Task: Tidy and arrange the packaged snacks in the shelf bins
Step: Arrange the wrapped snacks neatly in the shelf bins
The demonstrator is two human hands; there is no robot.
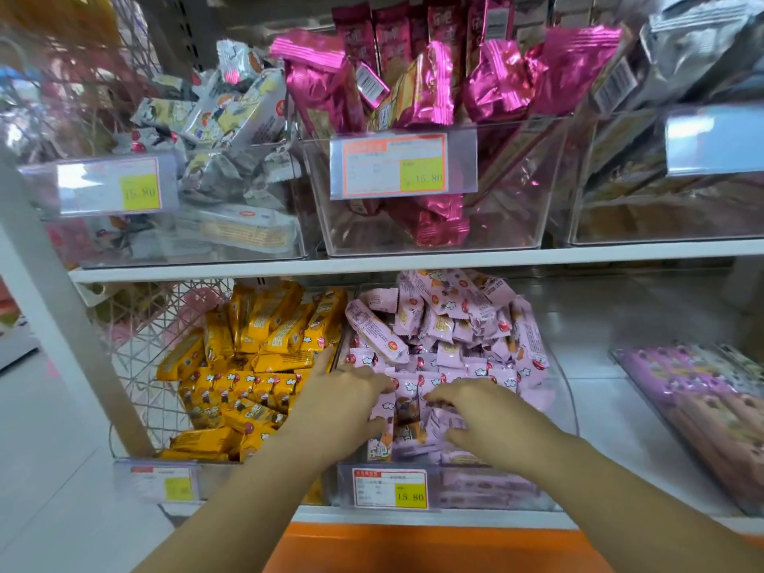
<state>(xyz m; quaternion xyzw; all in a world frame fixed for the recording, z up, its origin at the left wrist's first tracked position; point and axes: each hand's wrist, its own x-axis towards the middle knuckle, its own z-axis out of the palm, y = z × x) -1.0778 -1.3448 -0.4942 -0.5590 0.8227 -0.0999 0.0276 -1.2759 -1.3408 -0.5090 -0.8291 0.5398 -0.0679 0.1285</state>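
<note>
Clear bins (510,196) on white shelf (413,263)

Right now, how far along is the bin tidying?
Looks done: yellow packs partly in rows. In hand: left hand and right hand rest on the lilac packs at their bin's front. Left: the lilac heap behind, plus jumbled white packs and magenta packs above.

Head view looks down, close to shelf bins (446,485).

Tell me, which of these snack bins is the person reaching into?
The lower-shelf bin of pale pink packets, right of the yellow packets. The left hand and right hand both lie on its packets; no hand reaches the upper bins.
</note>
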